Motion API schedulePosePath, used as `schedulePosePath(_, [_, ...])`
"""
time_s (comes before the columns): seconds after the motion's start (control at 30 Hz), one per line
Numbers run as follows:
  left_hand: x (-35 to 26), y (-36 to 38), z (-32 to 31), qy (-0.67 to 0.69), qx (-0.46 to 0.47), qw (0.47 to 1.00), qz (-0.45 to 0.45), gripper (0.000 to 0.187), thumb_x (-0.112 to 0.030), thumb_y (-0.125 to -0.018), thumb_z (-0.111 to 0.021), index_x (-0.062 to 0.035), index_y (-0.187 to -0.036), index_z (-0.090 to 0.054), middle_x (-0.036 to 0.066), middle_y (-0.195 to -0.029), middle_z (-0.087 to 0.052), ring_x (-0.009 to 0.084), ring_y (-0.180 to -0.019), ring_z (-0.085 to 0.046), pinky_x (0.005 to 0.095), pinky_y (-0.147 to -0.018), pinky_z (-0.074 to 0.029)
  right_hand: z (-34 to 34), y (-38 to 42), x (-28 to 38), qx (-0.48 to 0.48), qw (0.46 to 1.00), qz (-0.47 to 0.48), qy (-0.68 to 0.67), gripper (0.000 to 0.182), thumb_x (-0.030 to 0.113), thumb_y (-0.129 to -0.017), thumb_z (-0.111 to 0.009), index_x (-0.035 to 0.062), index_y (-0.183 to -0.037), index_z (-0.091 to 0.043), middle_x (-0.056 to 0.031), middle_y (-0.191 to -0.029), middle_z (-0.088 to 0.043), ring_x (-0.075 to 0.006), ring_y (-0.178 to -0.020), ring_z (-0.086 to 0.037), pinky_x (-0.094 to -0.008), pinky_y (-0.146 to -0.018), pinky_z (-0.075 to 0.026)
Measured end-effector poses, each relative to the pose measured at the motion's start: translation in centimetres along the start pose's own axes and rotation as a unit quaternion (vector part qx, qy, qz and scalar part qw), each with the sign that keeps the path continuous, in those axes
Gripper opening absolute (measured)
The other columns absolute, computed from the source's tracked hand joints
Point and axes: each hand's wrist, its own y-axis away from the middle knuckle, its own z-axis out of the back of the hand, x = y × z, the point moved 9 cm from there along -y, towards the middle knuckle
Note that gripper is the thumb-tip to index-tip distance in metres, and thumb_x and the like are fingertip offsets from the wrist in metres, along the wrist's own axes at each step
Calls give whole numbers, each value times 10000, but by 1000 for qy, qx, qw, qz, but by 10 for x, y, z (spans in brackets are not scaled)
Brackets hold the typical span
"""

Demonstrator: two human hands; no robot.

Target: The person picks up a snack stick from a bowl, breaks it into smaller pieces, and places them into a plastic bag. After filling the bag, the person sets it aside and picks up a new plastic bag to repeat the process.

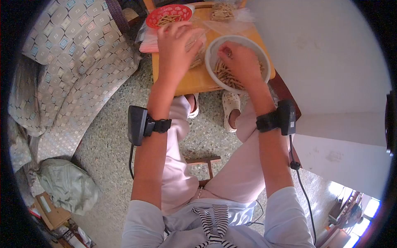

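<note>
Over the yellow table (196,81) my left hand (177,43) is raised with its fingers spread, above a clear plastic bag that holds some short brown sticks (196,62). My right hand (240,60) reaches into a white bowl (268,68) of short brown stick-like pieces (227,76). Its fingers are pinched together, and what they hold is too small to name. A red basket (154,18) with more of these pieces stands beyond my left hand.
Another clear bag of pieces (222,12) lies at the table's back. Pink-striped packaging (148,44) sits at its left edge. A patterned sofa (78,62) stands on the left, a white wall (322,53) on the right. Cables hang from both forearm devices.
</note>
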Motion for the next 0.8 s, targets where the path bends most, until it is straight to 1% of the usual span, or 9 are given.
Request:
schedulePosePath(0.03, [-5, 1, -5, 11, 11, 1000, -17, 257, -287, -793, -734, -144, -1005, -720, 52, -1125, -608, 322, -1147, -451, 447, -1000, -350, 8, -1, -1, -39, 997, -15, -72, 201, 310, -863, -627, 120, -912, -664, -121, -825, -690, -328, -724, -669, -465, -681, -523])
schedulePosePath(0.13, [-11, 7, -19, 38, 41, 998, -35, 240, -262, -761, -759, -126, -957, -730, 49, -1130, -592, 350, -1171, -416, 463, -997, -364, 19, -2, 4, -61, 991, -20, -117, 226, 327, -845, -657, 135, -962, -633, -109, -792, -683, -307, -692, -668, -437, -623, -518])
schedulePosePath(0.27, [-13, 10, -29, 69, 78, 994, -44, 191, -238, -741, -769, -116, -886, -740, 39, -1106, -595, 343, -1161, -430, 452, -988, -379, 23, -2, 8, -36, 988, -52, -138, 247, 313, -822, -692, 147, -987, -616, -91, -772, -677, -283, -669, -664, -405, -617, -518])
schedulePosePath(0.33, [-18, 7, -21, 54, 80, 994, -42, 186, -228, -733, -774, -120, -880, -740, 32, -1101, -598, 337, -1151, -437, 450, -978, -384, 27, -1, 19, -51, 981, 1, -187, 255, 294, -807, -712, 145, -991, -618, -86, -803, -679, -272, -665, -660, -384, -621, -523])
schedulePosePath(0.4, [-20, 4, -16, 38, 82, 995, -40, 181, -219, -726, -778, -123, -875, -741, 26, -1097, -600, 330, -1140, -445, 448, -969, -390, 30, 0, 21, -68, 979, 8, -194, 251, 285, -814, -709, 143, -1002, -620, -83, -835, -683, -268, -679, -665, -384, -627, -524])
schedulePosePath(0.5, [-17, 0, -6, 30, 47, 998, -29, 177, -215, -715, -788, -138, -868, -741, 12, -1092, -602, 316, -1126, -453, 438, -956, -391, 35, 1, 19, -95, 976, 1, -195, 242, 270, -832, -698, 137, -1020, -624, -74, -891, -689, -261, -705, -673, -386, -640, -527])
schedulePosePath(0.57, [-14, -1, 5, 37, -10, 999, -10, 196, -241, -715, -782, -155, -885, -736, 6, -1076, -606, 281, -1122, -471, 411, -998, -356, 37, 1, 15, -104, 976, -13, -190, 236, 265, -842, -691, 134, -1027, -626, -69, -915, -691, -258, -717, -676, -388, -647, -529])
schedulePosePath(0.7, [-17, -4, 13, 40, -38, 998, -13, 195, -252, -714, -786, -168, -882, -738, -8, -1080, -610, 266, -1121, -467, 406, -998, -353, 39, -1, 15, -108, 975, 12, -193, 208, 254, -868, -669, 133, -1032, -630, -63, -926, -692, -260, -725, -678, -389, -664, -531])
schedulePosePath(0.8, [-20, -5, 15, 80, -32, 996, -20, 172, -199, -709, -797, -159, -867, -739, -10, -1075, -603, 299, -1124, -439, 422, -964, -374, 35, -2, 18, -79, 979, 17, -188, 191, 239, -883, -649, 126, -1034, -631, -70, -930, -694, -266, -753, -682, -390, -675, -532])
